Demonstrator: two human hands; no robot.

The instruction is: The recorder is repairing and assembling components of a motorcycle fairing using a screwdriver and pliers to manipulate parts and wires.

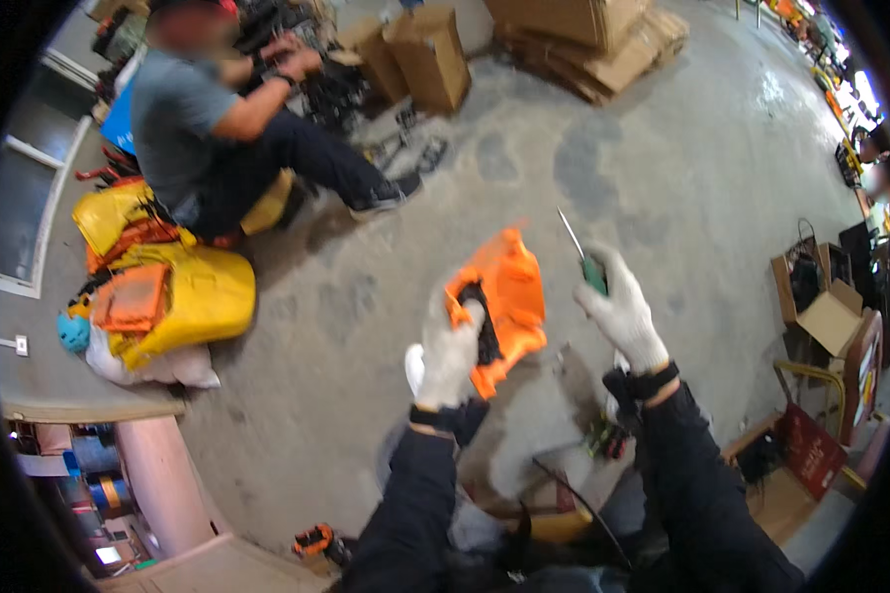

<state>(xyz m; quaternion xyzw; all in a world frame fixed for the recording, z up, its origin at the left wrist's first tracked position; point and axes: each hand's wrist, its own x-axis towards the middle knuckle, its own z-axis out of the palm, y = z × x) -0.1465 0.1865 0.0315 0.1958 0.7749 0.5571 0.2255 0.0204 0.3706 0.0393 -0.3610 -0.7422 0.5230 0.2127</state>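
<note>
My left hand (449, 354), in a white glove, grips an orange plastic housing (517, 295) by its left side. A black part (487, 331) sits against the housing under my fingers; what kind it is I cannot make out. To the right, apart from the housing, my gloved right hand (623, 308) is closed around the green handle of a screwdriver (591, 271). Its thin metal shaft points up and away from me. Both hands are held above the grey floor.
At the far left a person (203, 119) sits beside yellow plastic shells (203, 296) and orange parts. Cardboard boxes (430, 59) stand at the back, flattened cardboard (603, 49) beside them. An open carton (829, 316) and a red chair (811, 450) are on the right. A pinkish-topped table (168, 474) stands near left.
</note>
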